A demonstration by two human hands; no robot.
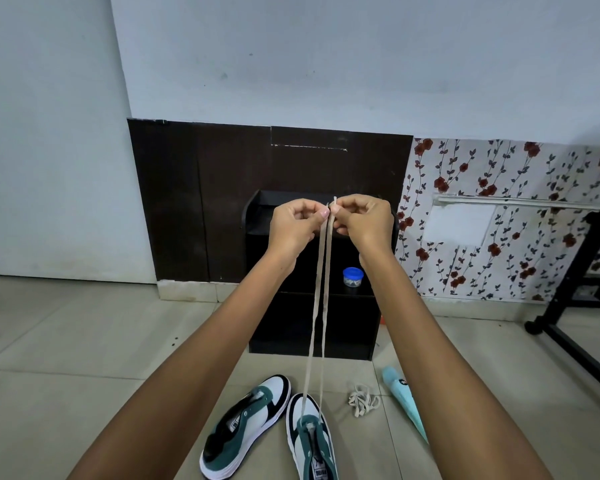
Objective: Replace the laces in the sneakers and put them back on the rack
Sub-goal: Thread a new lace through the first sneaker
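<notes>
Two green, white and black sneakers lie on the tiled floor: the left sneaker [244, 431] without a lace, the right sneaker [310, 441] with a beige lace [321, 306] through its front eyelets. Both strands of the lace rise taut to my raised hands. My left hand [297, 225] pinches one lace end and my right hand [362, 221] pinches the other, tips held side by side in front of the black shoe rack [312, 327].
A bundled beige lace [362, 403] lies on the floor right of the sneakers, beside a light blue cone-shaped object [404, 400]. A small blue-lidded jar [353, 277] stands on a rack shelf. A black metal stand [575, 306] is at the right.
</notes>
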